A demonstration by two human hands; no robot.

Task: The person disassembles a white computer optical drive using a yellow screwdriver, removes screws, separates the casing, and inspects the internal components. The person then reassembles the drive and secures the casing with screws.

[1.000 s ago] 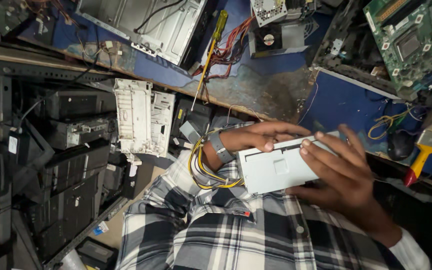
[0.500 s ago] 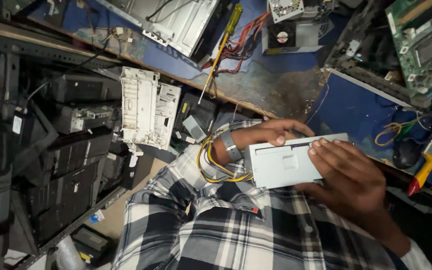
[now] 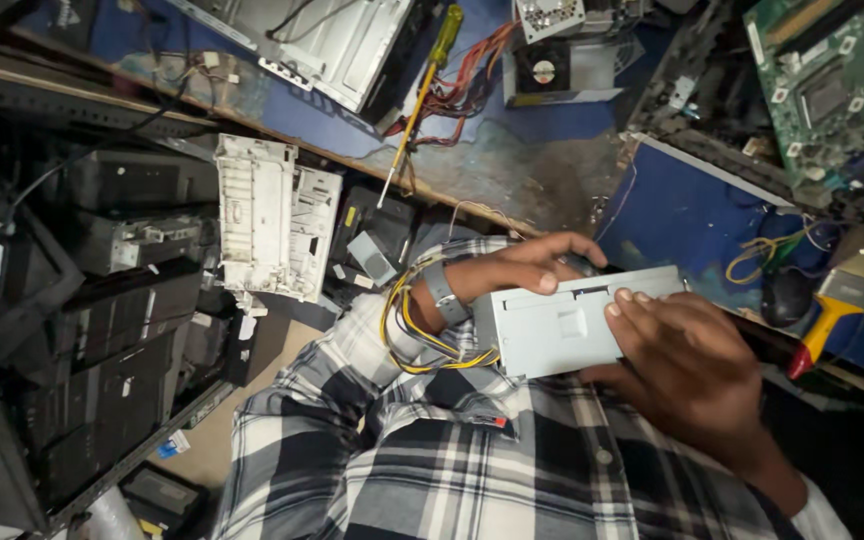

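Grey sheet metal fills my grip: the computer power supply unit (image 3: 577,320) sits above my lap, just off the near edge of the blue workbench (image 3: 672,215). My left hand (image 3: 522,268) curls over its far top edge, thumb pressed on the upper face, while my right hand (image 3: 687,365) wraps the near right end, fingertips flat on the casing. Both hands are closed on the box, one at each end, so it hangs clear of the bench, held level and touching nothing but me. Its yellow and black wire bundle (image 3: 417,330) loops out of the left end, trailing free past my wrist band, with nothing plugged in that I can see. As I judge it, the unit is out and loose, its lid closed and no tool on it. A yellow-handled screwdriver (image 3: 417,100) lies on the bench well beyond the unit. Farther back rests an open metal computer chassis (image 3: 322,40), with a green motherboard (image 3: 832,90) off to the right.
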